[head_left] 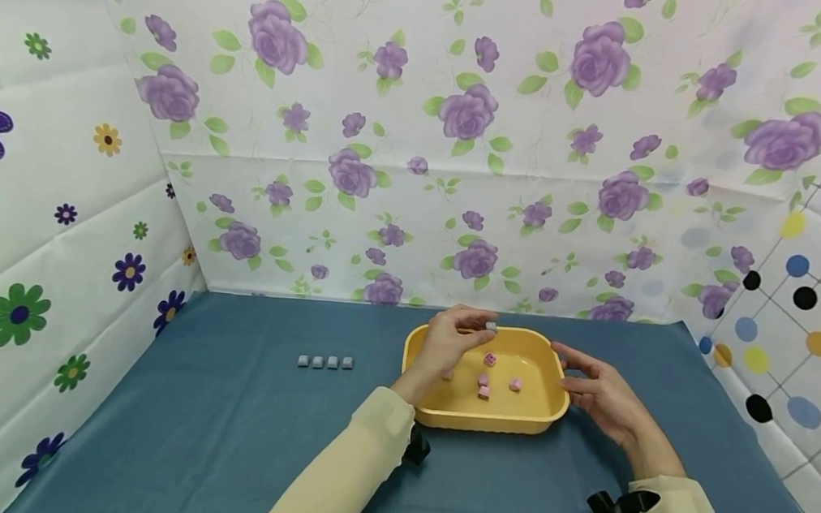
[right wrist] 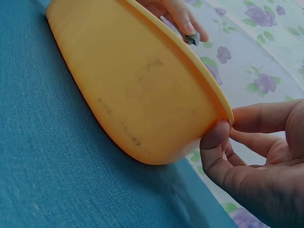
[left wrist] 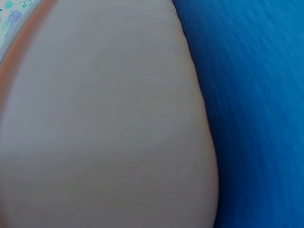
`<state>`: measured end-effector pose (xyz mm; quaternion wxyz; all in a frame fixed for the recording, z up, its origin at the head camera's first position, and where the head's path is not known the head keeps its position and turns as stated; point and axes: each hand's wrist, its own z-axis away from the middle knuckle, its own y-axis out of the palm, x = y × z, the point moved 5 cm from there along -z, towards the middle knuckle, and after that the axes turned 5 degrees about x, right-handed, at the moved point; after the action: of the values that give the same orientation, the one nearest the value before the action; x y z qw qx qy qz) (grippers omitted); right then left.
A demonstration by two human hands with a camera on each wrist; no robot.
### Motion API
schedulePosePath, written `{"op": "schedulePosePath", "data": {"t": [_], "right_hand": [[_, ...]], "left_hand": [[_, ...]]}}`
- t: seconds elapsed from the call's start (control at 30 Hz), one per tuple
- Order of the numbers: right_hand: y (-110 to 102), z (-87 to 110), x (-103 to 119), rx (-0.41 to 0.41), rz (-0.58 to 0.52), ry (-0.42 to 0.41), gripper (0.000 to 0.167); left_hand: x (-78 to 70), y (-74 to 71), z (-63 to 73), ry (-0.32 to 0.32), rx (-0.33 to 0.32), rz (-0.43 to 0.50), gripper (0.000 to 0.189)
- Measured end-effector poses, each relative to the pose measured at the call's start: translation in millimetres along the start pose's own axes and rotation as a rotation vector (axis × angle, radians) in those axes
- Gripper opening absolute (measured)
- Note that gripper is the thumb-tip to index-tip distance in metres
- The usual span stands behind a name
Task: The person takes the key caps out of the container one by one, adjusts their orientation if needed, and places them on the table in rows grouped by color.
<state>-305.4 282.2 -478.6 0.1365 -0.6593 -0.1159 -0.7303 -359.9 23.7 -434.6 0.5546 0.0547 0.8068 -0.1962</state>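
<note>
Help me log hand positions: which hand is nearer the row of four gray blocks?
Left. The left hand is over the yellow tray, right of the row of four gray blocks; the right hand grips the tray's right end, farther from the row.

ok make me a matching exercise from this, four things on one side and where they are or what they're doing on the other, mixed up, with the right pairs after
Column one
1. left hand
2. right hand
3. pink cubes
4. row of four grey cubes

Column two
A. lying inside the yellow basin
B. set out on the blue cloth
C. pinching a single grey cube
D. gripping the basin's rim

Right pairs: 1-C, 2-D, 3-A, 4-B
</note>
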Motion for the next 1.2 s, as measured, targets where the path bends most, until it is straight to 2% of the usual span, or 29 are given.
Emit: {"op": "schedulePosePath", "data": {"t": [0.33,0.5,0.9,1.13,1.2], "right_hand": [[-1,-0.6,-1,-0.003,0.006,0.003,0.073],[-2,-1.3,-1,-0.005,0.012,0.002,0.073],[-2,-0.8,-2,-0.003,0.009,0.004,0.073],[-2,-1.2,-3,-0.001,0.006,0.003,0.072],[-2,-1.4,-3,0.000,0.008,0.003,0.072]], "left_hand": [[-1.3,-14.2,6.0,-0.006,0.014,-0.003,0.030],[-2.9,-22.7,7.9,0.013,0.015,-0.026,0.029],[-2.5,-49.7,20.7,0.024,-0.001,-0.046,0.033],[-38.9,-64.4,40.7,0.050,-0.018,-0.027,0.034],[-42.0,-69.0,44.6,0.059,-0.029,-0.031,0.034]]}}
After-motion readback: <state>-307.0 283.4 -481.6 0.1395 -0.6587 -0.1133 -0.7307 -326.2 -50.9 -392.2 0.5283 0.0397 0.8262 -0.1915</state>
